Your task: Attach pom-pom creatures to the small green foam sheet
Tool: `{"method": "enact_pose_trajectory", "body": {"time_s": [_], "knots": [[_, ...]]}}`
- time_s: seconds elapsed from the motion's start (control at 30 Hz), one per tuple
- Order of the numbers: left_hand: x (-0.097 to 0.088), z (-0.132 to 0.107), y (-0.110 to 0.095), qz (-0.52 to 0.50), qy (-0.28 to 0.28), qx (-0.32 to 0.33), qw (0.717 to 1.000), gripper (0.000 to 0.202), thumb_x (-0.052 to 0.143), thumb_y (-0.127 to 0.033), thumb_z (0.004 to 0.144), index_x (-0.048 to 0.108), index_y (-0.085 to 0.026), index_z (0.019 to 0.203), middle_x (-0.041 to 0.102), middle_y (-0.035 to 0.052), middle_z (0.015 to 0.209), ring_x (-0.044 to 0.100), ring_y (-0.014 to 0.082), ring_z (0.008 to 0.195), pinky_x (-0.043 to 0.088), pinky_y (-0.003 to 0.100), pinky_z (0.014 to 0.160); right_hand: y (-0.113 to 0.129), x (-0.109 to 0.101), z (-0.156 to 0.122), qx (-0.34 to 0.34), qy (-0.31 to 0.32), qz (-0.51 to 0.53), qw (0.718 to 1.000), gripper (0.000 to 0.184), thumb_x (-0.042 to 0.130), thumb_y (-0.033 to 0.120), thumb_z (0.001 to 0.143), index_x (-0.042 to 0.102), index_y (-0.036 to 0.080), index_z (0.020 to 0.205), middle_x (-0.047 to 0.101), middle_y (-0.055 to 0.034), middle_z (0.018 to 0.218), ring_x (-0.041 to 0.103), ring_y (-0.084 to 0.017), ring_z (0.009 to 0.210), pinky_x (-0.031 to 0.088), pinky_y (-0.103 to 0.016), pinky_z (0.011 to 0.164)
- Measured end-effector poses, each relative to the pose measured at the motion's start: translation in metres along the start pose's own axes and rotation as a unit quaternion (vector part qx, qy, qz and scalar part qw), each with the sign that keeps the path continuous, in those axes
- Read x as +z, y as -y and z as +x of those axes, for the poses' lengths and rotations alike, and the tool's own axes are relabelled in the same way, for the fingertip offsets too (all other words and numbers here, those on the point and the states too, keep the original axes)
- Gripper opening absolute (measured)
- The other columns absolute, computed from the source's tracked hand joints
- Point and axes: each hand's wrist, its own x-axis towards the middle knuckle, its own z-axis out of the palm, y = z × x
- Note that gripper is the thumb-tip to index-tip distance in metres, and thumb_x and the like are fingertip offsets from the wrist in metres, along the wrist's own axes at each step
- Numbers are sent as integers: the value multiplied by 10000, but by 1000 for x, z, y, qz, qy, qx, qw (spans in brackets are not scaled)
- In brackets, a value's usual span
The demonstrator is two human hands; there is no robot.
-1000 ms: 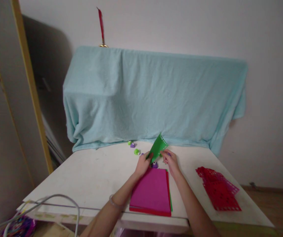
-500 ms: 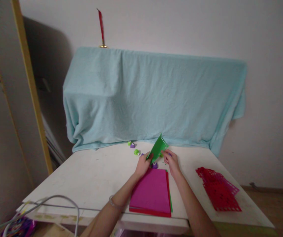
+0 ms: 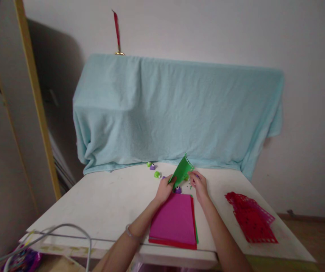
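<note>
My left hand [image 3: 164, 189] is closed on the lower left end of a folded sheet of green paper [image 3: 181, 170], held tilted above the table. A row of small square holes runs along the paper's upper right edge. Close to that edge, my right hand [image 3: 198, 185] is closed with its fingers pinched together; a bit of purple shows between them, too small to name. Tiny green paper bits [image 3: 190, 186] lie under it. Just below the green paper sits a small purple piece with a white eye [image 3: 177, 189]. A stack of magenta, red and green paper [image 3: 173, 219] lies between my forearms.
Small green [image 3: 157, 174] and purple [image 3: 152, 166] pieces with eyes stand farther back. Red and magenta cut-out papers [image 3: 253, 221] lie at the right. A light blue cloth [image 3: 179, 113] hangs behind the white table [image 3: 94, 200]. A grey cable [image 3: 66, 225] loops at the front left.
My right hand has moved slightly right, away from the green paper's edge. More green bits show on the table below. The left hand and the paper have hardly moved.
</note>
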Motion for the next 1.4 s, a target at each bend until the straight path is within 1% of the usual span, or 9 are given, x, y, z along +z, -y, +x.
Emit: {"method": "enact_pose_trajectory", "body": {"time_s": [0.27, 0.47, 0.7, 0.97, 1.17, 1.4], "knots": [[0, -1, 0, -11, 3, -21, 1000, 406, 422, -475, 917, 594, -129, 790, 513, -3, 625, 440, 130, 597, 324, 236, 554, -1, -2, 0, -5, -18, 18, 1000, 302, 775, 401, 697, 595, 174, 781, 356, 72, 506, 251, -68, 436, 159, -238, 427], [1, -1, 0, -12, 0, -26, 1000, 415, 424, -489, 910, 583, -135, 764, 525, 3, 634, 448, 133, 617, 318, 233, 557, -1, -4, 1, -25, -40, 29, 998, 301, 770, 409, 711, 596, 176, 790, 350, 71, 507, 245, -73, 447, 166, -245, 436], [1, -1, -1, -9, 0, -30, 1000, 410, 427, -482, 905, 580, -136, 745, 543, 7, 645, 441, 131, 619, 313, 232, 563, -1, -4, 2, -20, -54, 30, 998, 332, 785, 419, 691, 607, 169, 818, 358, 69, 509, 242, -68, 443, 161, -242, 431], [0, -1, -1, -7, 5, -23, 1000, 418, 415, -481, 915, 584, -135, 753, 531, 3, 636, 432, 129, 609, 309, 232, 556, 0, -2, -1, -21, -23, 23, 999, 345, 774, 452, 697, 581, 177, 776, 345, 70, 519, 242, -70, 440, 159, -246, 425], [-2, -1, -3, -13, 12, -26, 1000, 424, 414, -488, 916, 589, -140, 749, 536, 6, 612, 456, 139, 608, 324, 232, 554, 0, -1, -1, -9, -8, 23, 1000, 325, 769, 424, 710, 554, 183, 742, 344, 68, 529, 248, -69, 444, 157, -243, 422], [-1, -2, -2, -17, -2, -21, 1000, 443, 408, -504, 923, 615, -131, 803, 535, 5, 622, 455, 136, 607, 332, 233, 559, -2, 1, -1, -6, 33, 20, 999, 319, 756, 381, 741, 518, 177, 687, 359, 61, 537, 240, -61, 445, 151, -238, 422]]}}
